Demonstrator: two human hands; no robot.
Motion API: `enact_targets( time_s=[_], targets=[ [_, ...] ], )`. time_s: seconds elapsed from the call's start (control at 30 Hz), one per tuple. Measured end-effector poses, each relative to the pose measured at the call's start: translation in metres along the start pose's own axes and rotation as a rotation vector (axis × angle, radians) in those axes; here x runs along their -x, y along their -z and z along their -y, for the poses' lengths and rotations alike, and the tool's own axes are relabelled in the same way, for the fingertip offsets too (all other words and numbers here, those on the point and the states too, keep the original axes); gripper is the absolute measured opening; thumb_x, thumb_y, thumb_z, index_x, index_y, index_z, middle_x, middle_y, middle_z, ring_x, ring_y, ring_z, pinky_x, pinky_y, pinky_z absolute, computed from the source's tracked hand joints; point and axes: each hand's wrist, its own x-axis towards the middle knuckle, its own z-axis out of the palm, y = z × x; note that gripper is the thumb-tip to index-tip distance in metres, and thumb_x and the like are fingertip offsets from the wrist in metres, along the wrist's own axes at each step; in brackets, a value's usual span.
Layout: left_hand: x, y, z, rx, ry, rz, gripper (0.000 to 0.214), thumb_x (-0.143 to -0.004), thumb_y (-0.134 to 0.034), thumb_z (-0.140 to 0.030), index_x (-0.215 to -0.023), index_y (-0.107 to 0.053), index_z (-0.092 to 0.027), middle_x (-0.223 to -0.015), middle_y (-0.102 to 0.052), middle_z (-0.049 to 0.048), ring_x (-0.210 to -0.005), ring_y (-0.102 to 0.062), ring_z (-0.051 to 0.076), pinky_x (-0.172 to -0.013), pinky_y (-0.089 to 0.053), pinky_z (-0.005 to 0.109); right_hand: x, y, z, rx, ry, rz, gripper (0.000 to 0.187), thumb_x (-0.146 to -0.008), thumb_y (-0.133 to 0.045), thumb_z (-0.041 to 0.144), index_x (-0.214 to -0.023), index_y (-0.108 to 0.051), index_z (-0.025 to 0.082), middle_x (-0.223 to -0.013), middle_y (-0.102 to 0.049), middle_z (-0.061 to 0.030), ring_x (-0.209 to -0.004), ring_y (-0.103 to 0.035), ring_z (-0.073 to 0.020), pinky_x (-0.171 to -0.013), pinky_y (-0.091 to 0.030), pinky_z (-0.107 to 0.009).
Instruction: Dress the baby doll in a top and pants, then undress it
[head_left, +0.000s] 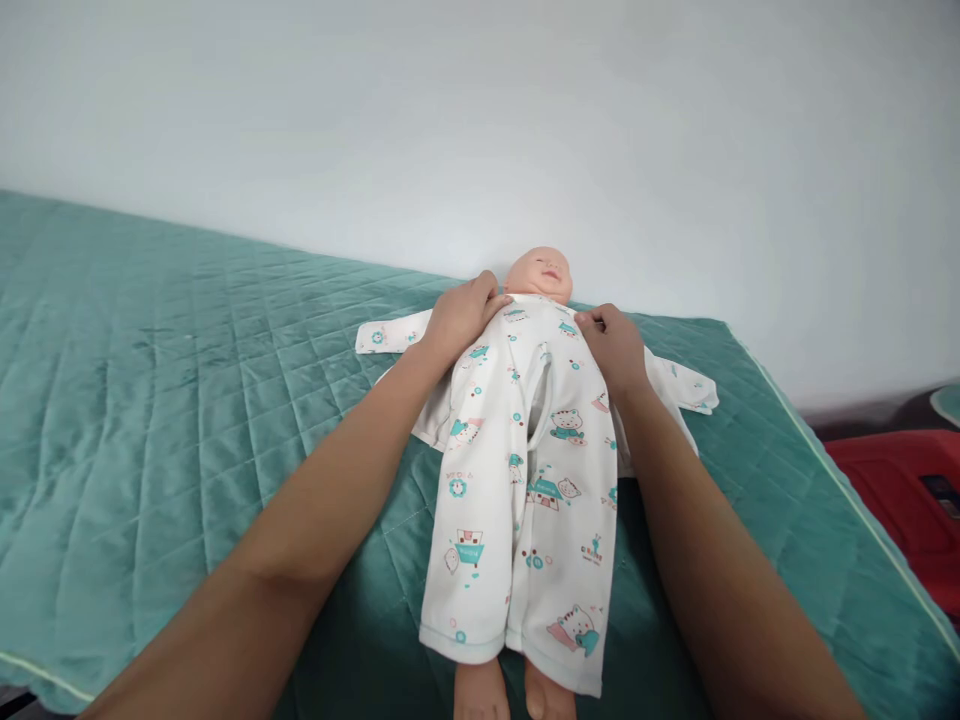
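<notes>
Both left hand (461,315) and right hand (615,345) pinch romper (525,470) shoulders on doll (538,272).

Bright, soft, even light; sharp at centre, warped toward the edges.

Diffuse light fills the frame and its source is not in view. The pale wall (480,120) across the upper half is evenly lit, with no glare or hot spots. The white romper (525,470) at centre keeps its print crisp and is not blown out. Faint, soft-edged shadows lie on the green quilt (150,400) under the left forearm (300,540) and the right forearm (712,580), and along the romper's sides. Wide-angle distortion bows the quilt's edges and stretches both forearms toward the lower corners, where detail softens. The red object (900,500) at the right edge sits in dimmer light.
</notes>
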Motion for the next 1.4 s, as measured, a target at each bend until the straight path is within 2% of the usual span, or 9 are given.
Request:
enact_targets(
  time_s=[0.33,0.57,0.73,0.93,1.0,1.1,1.17,1.27,1.4],
  targets=[
    [0.000,-0.010,0.008,-0.109,-0.142,-0.034,0.020,-0.100,-0.051,-0.036,-0.103,-0.064,-0.021,-0.113,-0.065,0.0112,-0.111,-0.055,0.029,-0.091,-0.041,0.037,0.014,0.002,0.004,-0.178,0.115,0.057,0.023,-0.090,-0.052,0.039,-0.099,-0.069,0.027,-0.110,-0.074,-0.0046,-0.103,-0.064,-0.0265,-0.096,-0.046,-0.044],
    [0.022,-0.006,0.014,-0.095,-0.139,-0.007,0.030,-0.102,-0.043,-0.035,-0.117,-0.067,-0.026,-0.122,-0.065,0.0107,-0.116,-0.052,0.030,-0.101,-0.035,0.044,0.042,0.012,0.005,-0.270,0.156,0.125,0.031,-0.095,-0.051,0.044,-0.117,-0.071,0.034,-0.126,-0.071,0.0007,-0.121,-0.062,-0.0279,-0.108,-0.044,-0.050],
    [0.069,0.017,0.008,-0.045,-0.163,0.029,0.039,-0.099,-0.046,-0.027,-0.135,-0.060,-0.030,-0.141,-0.058,0.0077,-0.131,-0.045,0.028,-0.110,-0.033,0.045,0.081,0.018,0.009,-0.419,0.063,0.032,0.035,-0.093,-0.058,0.042,-0.124,-0.070,0.033,-0.139,-0.065,-0.0012,-0.136,-0.054,-0.0281,-0.118,-0.038,-0.052],
    [0.127,0.035,0.005,-0.078,-0.125,0.027,0.042,-0.091,-0.050,-0.017,-0.130,-0.065,-0.024,-0.134,-0.061,0.0113,-0.127,-0.049,0.030,-0.111,-0.038,0.047,0.165,0.030,0.036,-0.440,0.068,-0.097,0.036,-0.097,-0.054,0.039,-0.131,-0.065,0.031,-0.141,-0.062,-0.0045,-0.135,-0.054,-0.0270,-0.118,-0.038,-0.055],
    [0.146,0.041,0.003,-0.074,-0.101,0.036,0.038,-0.091,-0.050,-0.015,-0.123,-0.069,-0.022,-0.128,-0.064,0.0111,-0.122,-0.053,0.029,-0.109,-0.041,0.047,0.196,0.036,0.049,-0.349,0.150,-0.120,0.034,-0.098,-0.053,0.035,-0.131,-0.062,0.031,-0.149,-0.054,-0.0052,-0.141,-0.047,-0.0260,-0.120,-0.034,-0.056],
    [0.183,0.055,-0.009,0.003,-0.052,0.024,0.031,-0.095,-0.048,-0.018,-0.117,-0.070,-0.020,-0.121,-0.068,0.0097,-0.116,-0.058,0.026,-0.106,-0.045,0.045,0.236,0.047,0.069,-0.144,0.348,-0.007,0.035,-0.096,-0.057,0.031,-0.131,-0.057,0.028,-0.160,-0.040,-0.0063,-0.152,-0.028,-0.0273,-0.122,-0.027,-0.060],
    [0.212,0.067,-0.024,0.097,-0.022,0.006,0.028,-0.097,-0.049,-0.021,-0.117,-0.068,-0.020,-0.119,-0.068,0.0085,-0.114,-0.060,0.024,-0.103,-0.047,0.042,0.257,0.055,0.079,-0.052,0.396,0.137,0.035,-0.094,-0.059,0.030,-0.129,-0.055,0.027,-0.163,-0.034,-0.0068,-0.155,-0.021,-0.0288,-0.121,-0.031,-0.060],
    [0.255,0.082,-0.054,0.222,-0.007,0.081,0.025,-0.098,-0.052,-0.023,-0.119,-0.065,-0.023,-0.118,-0.067,0.0062,-0.111,-0.062,0.021,-0.099,-0.048,0.038,0.280,0.065,0.087,0.043,0.407,0.298,0.026,-0.093,-0.059,0.028,-0.119,-0.056,0.026,-0.164,-0.030,-0.0068,-0.155,-0.018,-0.0300,-0.117,-0.037,-0.059],
    [0.293,0.089,-0.087,0.282,-0.044,0.147,0.022,-0.094,-0.059,-0.019,-0.116,-0.061,-0.024,-0.116,-0.066,0.0052,-0.109,-0.063,0.020,-0.095,-0.047,0.036,0.294,0.064,0.091,0.250,0.453,0.363,0.024,-0.086,-0.056,0.014,-0.108,-0.058,0.024,-0.165,-0.030,-0.0086,-0.155,-0.018,-0.0340,-0.116,-0.033,-0.065]
  ],
)
